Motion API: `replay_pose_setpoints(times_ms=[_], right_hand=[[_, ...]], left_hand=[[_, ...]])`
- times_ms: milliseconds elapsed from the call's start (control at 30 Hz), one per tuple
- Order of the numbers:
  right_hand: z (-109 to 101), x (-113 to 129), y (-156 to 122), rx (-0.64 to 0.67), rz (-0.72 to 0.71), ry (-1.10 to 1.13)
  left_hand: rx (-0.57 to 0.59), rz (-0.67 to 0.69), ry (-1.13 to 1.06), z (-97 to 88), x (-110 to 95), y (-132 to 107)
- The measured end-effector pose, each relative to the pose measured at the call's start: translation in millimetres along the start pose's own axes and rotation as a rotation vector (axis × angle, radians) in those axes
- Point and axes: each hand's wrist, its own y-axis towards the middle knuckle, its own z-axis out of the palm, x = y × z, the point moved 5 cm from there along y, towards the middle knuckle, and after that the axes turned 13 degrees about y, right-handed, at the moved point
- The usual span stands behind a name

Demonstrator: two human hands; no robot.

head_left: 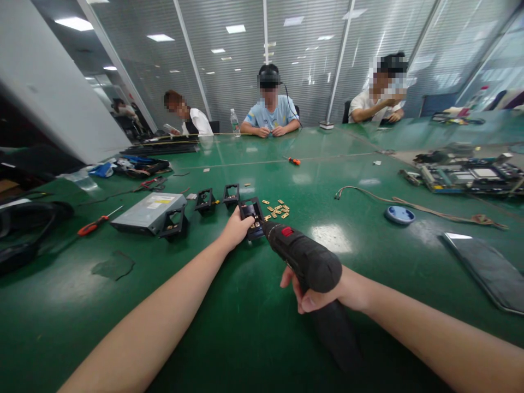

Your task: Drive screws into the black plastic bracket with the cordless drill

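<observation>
My left hand [234, 230] is closed on a black plastic frame [254, 210], its thumb over the near left part. In my right hand [317, 295] is a black cordless drill [303, 254] with a red switch on top, gripped by the handle. The drill's tip points into the frame; whether it touches a screw there I cannot tell. Just beyond, several small brass-coloured plates [280, 208] lie loose on the green table [229, 305]. Similar black frames [204, 201] stand to the left, one of them [174, 224] against a silver disc drive [149, 212].
An orange screwdriver [94, 225] lies at left, another [293, 161] farther back. To the right are a blue round lid [399, 215], a cable [393, 202], a phone [487, 270] and circuit boards [475, 172]. Several people sit across the table, near a water bottle [234, 123].
</observation>
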Motion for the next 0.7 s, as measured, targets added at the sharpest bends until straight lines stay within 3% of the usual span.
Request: replay_pose_setpoints(times_ms=[700], right_hand=[[-7,-14,4,0.034,0.059,0.056]], left_hand=[[-0.019,-0.02,-0.008,-2.9,-5,-5]])
